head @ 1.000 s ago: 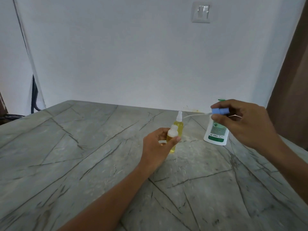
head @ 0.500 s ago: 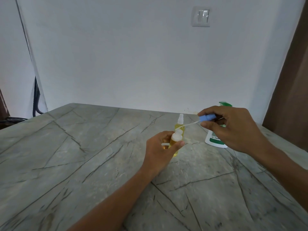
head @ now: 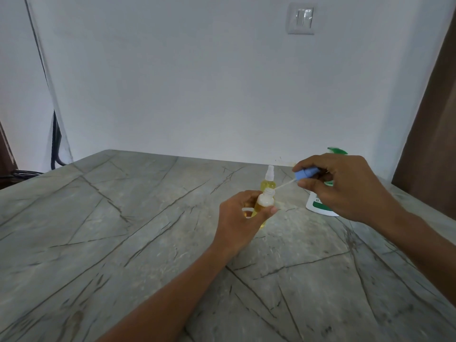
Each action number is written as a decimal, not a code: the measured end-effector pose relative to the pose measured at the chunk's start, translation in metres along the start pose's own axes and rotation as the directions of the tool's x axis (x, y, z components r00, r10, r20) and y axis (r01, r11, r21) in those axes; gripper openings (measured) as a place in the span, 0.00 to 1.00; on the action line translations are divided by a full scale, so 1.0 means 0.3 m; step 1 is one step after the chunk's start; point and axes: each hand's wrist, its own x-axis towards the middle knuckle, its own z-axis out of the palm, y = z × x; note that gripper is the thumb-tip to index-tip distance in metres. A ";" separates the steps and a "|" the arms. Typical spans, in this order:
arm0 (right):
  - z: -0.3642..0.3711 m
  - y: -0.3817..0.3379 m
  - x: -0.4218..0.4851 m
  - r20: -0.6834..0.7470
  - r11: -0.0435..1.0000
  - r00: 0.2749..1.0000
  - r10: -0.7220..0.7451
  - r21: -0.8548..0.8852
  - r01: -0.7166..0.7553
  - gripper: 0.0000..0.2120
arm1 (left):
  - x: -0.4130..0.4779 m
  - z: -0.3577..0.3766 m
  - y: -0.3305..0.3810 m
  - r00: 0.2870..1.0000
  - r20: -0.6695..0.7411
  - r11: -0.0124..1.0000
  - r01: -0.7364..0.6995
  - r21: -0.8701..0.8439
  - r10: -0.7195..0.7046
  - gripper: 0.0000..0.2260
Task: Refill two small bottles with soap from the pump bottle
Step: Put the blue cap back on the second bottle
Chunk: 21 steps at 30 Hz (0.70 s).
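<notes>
Recapping seems the step in hand: the left hand (head: 243,215) curls round an open bottle (head: 265,202) of yellow soap, toward the table's (head: 123,218) far right corner, while the right hand (head: 345,186) pinches a blue cap (head: 306,174) whose tube (head: 283,186) points at the mouth. Next, the tube must slide in straight. A second bottle (head: 268,183), capped, and the pump bottle (head: 318,206) stand just behind.

The bare left forearm (head: 172,287) stretches from the near edge of the table (head: 111,218) toward its middle. The left hand (head: 240,219) is curled round a small bottle (head: 264,202), thumb across the front, keeping it upright. The right arm (head: 419,238) crosses the right edge. The right hand (head: 345,186) hovers higher, thumb and fingers pinching a blue spray cap (head: 306,174), whose thin tube (head: 283,186) slants down toward the bottle's mouth.
</notes>
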 end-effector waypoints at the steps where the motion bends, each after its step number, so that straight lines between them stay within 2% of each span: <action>1: 0.003 -0.001 0.007 0.022 1.000 1.000 -0.010 -0.005 0.010 0.11 | -0.001 0.003 -0.001 1.000 0.004 1.000 -0.002 -0.002 0.002 0.15; 7: 0.073 -0.014 0.066 0.223 0.997 0.972 -0.078 0.033 0.072 0.13 | -0.004 0.017 -0.008 0.999 0.014 0.999 -0.040 0.025 0.040 0.15; 15: 0.095 -0.014 0.121 0.399 0.989 0.908 -0.129 -0.013 0.146 0.11 | 0.004 0.024 -0.027 0.998 0.018 0.993 -0.061 0.103 0.059 0.17; 21: 0.098 -0.024 0.138 0.452 0.988 0.886 -0.104 -0.056 0.144 0.06 | 0.003 0.025 -0.019 0.998 0.007 0.991 -0.066 0.112 0.066 0.16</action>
